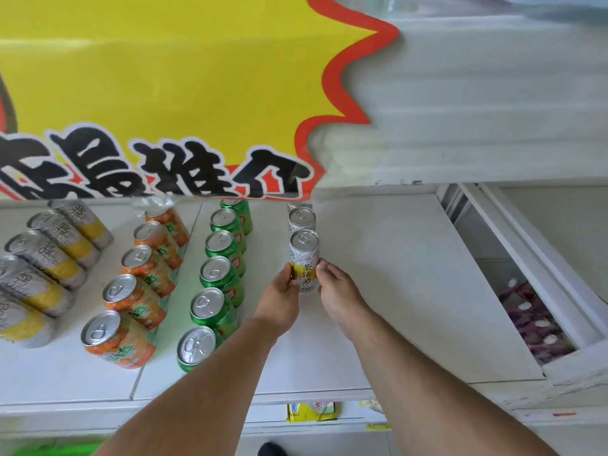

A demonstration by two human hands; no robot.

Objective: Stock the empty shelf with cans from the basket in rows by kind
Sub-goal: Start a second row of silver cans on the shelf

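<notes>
- A large yellow sign with a jagged red border and bold black characters hangs above, covering the upper left.
- To its right, a pale wall panel looks blurred.
- At far right, a white chest freezer stands open-topped, purple packets inside.
- Below the front edge, a yellow packet shows.
- Lighting is bright and even.
</notes>
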